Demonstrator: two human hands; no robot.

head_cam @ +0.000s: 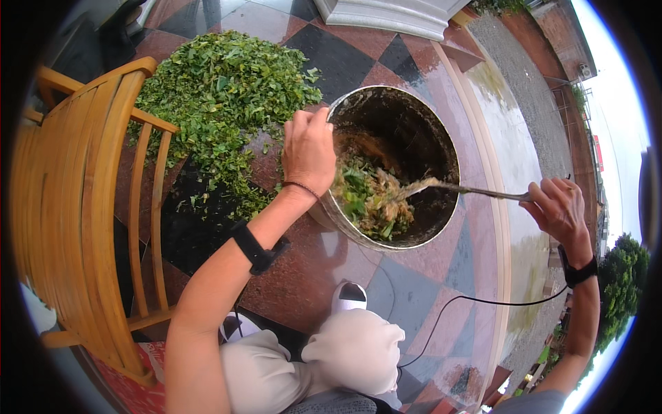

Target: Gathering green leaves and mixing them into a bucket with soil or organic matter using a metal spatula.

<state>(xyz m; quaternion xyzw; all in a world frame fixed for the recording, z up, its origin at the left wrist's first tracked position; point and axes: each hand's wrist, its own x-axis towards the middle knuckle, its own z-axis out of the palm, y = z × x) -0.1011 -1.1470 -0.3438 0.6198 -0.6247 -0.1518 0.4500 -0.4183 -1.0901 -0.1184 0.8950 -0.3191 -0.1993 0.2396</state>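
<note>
A round bucket point(414, 108) with a dark, stained inside leans towards me on the tiled floor. My left hand point(309, 152) grips its left rim, fingers curled over the edge. In my right hand point(557, 209) is the handle end of a long metal ladle or spoon point(481, 192). Its head reaches into the bucket and is partly buried and blurred. Chopped green leaves mixed with a wet brownish mash point(380, 204) lie in the lower left of the bucket. Beyond my left hand spreads a large heap of chopped green leaves point(222, 88).
A slatted wooden bench point(88, 207) stands close on the left. A white stone base point(388, 15) rises at the far side. Along the right runs the porch edge point(489, 171), with wet ground outside. A black cable point(486, 301) hangs from my right wrist across the floor.
</note>
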